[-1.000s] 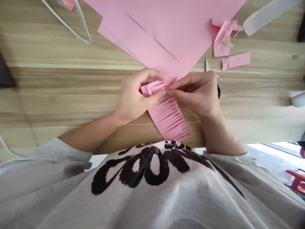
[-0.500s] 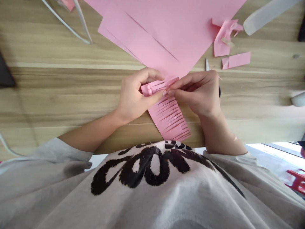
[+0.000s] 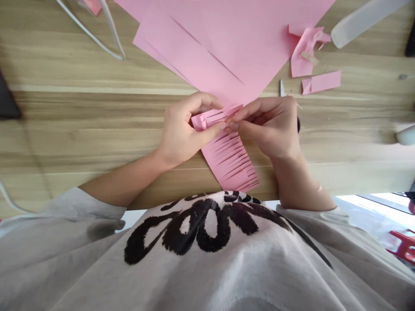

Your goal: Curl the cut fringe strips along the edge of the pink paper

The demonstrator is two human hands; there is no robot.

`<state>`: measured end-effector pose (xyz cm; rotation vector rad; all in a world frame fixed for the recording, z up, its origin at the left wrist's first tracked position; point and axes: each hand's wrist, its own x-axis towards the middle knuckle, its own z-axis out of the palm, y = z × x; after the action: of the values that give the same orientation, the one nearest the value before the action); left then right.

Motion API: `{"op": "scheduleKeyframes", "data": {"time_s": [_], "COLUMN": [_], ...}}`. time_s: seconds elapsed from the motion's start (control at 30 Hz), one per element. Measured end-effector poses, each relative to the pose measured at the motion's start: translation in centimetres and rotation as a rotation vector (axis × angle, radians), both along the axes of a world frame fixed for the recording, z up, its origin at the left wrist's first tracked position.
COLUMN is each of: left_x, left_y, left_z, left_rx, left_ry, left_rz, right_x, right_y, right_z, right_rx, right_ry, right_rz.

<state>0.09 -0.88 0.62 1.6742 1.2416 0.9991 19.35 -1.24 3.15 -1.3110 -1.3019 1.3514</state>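
Observation:
A strip of pink paper (image 3: 228, 160), cut into a fringe along its right side, slants between my hands toward my body. My left hand (image 3: 184, 129) grips the strip near its upper end, thumb on top and index finger curved along the far edge. One curled strip end shows beside that thumb. Thumb and fingers of my right hand (image 3: 269, 125) pinch a fringe piece close to my left thumb tip; the exact spot is covered by the fingers. Partly hidden behind my right hand are scissors (image 3: 282, 88), with a blade tip and a dark handle edge showing.
Large pink sheets (image 3: 246, 39) lie beyond my hands on the wooden table (image 3: 81, 125). To the right are crumpled pink scraps (image 3: 301, 56), a small pink piece (image 3: 324, 82) and a translucent whitish object (image 3: 356, 28). A white cable (image 3: 113, 39) loops at the upper left.
Almost nothing differs. The fingers of my right hand have shifted very slightly at the pinched fringe; the paper and my left hand stay in place.

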Motion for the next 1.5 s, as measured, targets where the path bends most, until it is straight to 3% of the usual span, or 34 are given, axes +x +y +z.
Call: {"op": "scheduleKeyframes", "data": {"time_s": [0.6, 1.27, 1.5], "left_x": [-0.11, -0.04, -0.11], "left_y": [0.09, -0.02, -0.02], "left_z": [0.02, 0.19, 0.15], "left_rx": [0.012, -0.036, 0.027], "left_ry": [-0.056, -0.030, -0.064], "left_rz": [-0.004, -0.029, -0.018], "right_x": [-0.22, -0.17, -0.32], "right_y": [0.30, 0.12, 0.17], "right_z": [0.11, 0.19, 0.18], "right_rx": [-0.039, -0.024, -0.027], "right_ry": [0.083, 0.021, 0.027], "right_rz": [0.008, 0.000, -0.003]}}
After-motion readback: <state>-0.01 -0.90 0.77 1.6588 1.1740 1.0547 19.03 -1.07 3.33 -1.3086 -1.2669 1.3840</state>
